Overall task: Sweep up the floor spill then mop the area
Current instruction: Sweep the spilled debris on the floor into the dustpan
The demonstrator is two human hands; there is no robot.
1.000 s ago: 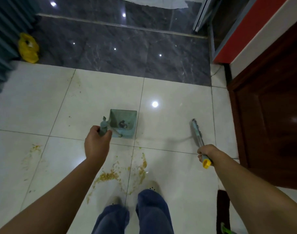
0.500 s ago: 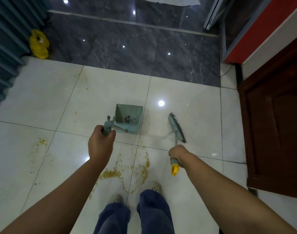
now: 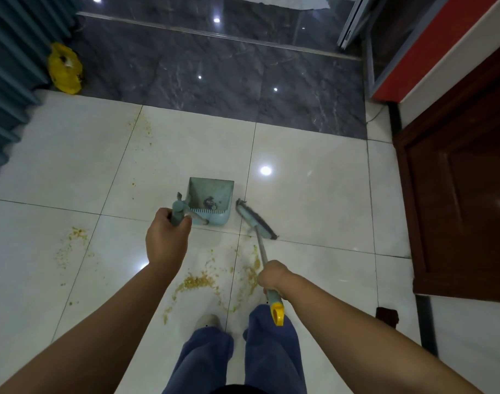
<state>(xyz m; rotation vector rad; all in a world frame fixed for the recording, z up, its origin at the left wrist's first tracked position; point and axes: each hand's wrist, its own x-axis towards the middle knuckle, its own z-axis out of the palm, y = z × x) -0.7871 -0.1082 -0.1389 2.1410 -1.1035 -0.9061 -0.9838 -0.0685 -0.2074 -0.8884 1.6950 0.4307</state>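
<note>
Yellow crumbs of the spill (image 3: 199,281) lie on the white floor (image 3: 314,194) between the person's feet (image 3: 207,321) and the broom head (image 3: 256,220). The bristles therefore stand beyond the mess, with the shaft (image 3: 260,248) slanting back to the right hand (image 3: 273,277), fingers wrapped round it. The left hand (image 3: 166,237) grips the teal dustpan (image 3: 212,200) just beside the broom head; it holds only a small dark clump.

loose blue trousers (image 3: 271,351), wide legs, creased at the hems. one pale, off-white shoe (image 3: 207,321) shows past the left hem. left hand (image 3: 165,240), right hand (image 3: 274,275) and both forearms bare.
</note>
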